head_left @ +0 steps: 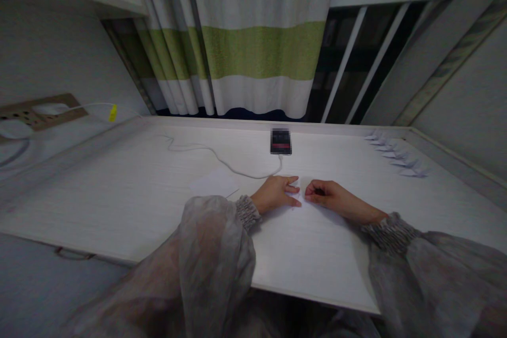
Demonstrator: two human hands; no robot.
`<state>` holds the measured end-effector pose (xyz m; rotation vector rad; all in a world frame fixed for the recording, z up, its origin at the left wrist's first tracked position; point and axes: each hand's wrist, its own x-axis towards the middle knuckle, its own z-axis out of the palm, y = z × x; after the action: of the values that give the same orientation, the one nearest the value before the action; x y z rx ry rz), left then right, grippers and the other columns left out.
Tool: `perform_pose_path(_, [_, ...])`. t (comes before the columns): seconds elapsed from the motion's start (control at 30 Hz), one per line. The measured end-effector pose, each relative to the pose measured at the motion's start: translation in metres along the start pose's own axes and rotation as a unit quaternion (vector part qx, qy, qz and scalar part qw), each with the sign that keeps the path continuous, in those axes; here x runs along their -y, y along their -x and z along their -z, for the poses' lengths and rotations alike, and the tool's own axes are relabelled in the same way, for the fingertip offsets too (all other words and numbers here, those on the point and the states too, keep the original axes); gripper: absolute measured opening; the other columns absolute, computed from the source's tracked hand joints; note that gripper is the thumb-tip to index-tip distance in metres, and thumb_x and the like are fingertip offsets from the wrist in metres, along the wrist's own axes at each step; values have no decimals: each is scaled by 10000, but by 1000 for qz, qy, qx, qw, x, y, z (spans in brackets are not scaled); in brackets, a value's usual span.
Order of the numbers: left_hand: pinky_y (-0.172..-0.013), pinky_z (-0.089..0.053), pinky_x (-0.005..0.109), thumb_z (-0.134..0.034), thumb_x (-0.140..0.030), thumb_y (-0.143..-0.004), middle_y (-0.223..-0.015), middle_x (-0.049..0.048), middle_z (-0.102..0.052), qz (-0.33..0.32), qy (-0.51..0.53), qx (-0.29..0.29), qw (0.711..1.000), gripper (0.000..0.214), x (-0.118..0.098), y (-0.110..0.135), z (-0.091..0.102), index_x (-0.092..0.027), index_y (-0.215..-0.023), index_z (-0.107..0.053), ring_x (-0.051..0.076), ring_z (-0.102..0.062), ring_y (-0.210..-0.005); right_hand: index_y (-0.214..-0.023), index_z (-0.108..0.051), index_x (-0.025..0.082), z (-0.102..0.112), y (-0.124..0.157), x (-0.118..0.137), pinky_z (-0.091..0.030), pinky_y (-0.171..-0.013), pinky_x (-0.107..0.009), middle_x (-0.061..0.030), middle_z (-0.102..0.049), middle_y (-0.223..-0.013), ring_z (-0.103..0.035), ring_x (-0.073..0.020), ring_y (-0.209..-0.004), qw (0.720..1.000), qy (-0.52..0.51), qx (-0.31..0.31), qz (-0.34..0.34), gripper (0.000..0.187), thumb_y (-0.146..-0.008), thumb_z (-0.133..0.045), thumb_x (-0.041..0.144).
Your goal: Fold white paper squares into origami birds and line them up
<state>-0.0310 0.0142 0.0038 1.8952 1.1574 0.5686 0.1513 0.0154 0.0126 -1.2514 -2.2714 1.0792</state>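
Observation:
A small piece of white paper (pixel 295 197) lies on the white desk, partly hidden by my hands. My left hand (pixel 275 193) rests over its left side with the fingers spread apart, pressing it against the desktop. On the right side, the thumb and fingertips of my right hand (pixel 325 193) are pinched together at the paper's edge. How the paper is folded is too small to make out. To the left, near my sleeve, lie flat white sheets (pixel 214 183).
Several folded white paper pieces (pixel 396 156) stand in a row at the desk's right. A phone-like device (pixel 281 141) with a blurred screen lies at the back, joined to a white cable (pixel 225 162). A power strip (pixel 47 111) is on the left wall.

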Motion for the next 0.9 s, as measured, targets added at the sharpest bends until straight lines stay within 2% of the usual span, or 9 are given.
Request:
perform_pose_path(0.13, [-936, -353, 319, -720, -261, -528, -1062, 141, -593, 3, 4, 0, 1000, 791, -2, 1, 0, -88, -1228, -396, 207, -550, -1004, -705, -496, 151, -4, -1, 1, -387, -573, -247, -8, -520, -644, -470, -120, -593, 999, 48, -20, 2, 121, -727, -444, 258])
perform_pose_path(0.27, [-935, -355, 316, -717, -247, -534, -1071, 146, -587, 13, 3, 0, 1000, 779, -3, 1, 0, -90, -1226, -398, 201, -550, -1005, -709, -519, 147, -4, -4, 2, -390, -608, -247, -36, -564, -694, -506, -130, -631, 989, 142, -31, 19, 94, -735, -431, 169])
perform_pose_path(0.4, [-913, -380, 316, -722, -243, -520, -1081, 153, -581, 16, 23, 4, 1000, 796, -1, 0, -1, -78, -1227, -395, 212, -554, -997, -746, -557, 137, -5, -5, 4, -369, -639, -268, -69, -594, -748, -535, -153, -682, 963, 265, -25, 35, 153, -771, -411, 170])
perform_pose_path(0.5, [-917, -377, 325, -723, -243, -517, -1090, 153, -575, 16, 24, 5, 1000, 802, 0, -1, -2, -83, -1230, -391, 218, -551, -1002, -794, -571, 132, -8, -5, 6, -347, -670, -302, -90, -608, -796, -548, -186, -747, 943, 329, -33, 18, 184, -793, -400, 199])
perform_pose_path(0.9, [-927, -364, 310, -719, -254, -525, -1098, 161, -566, 18, 22, 7, 1000, 796, -1, 0, -2, -80, -1228, -389, 199, -539, -1023, -793, -583, 126, -12, -6, 14, -311, -693, -342, -112, -634, -834, -560, -225, -799, 928, 368, -28, -47, 222, -795, -379, 216])
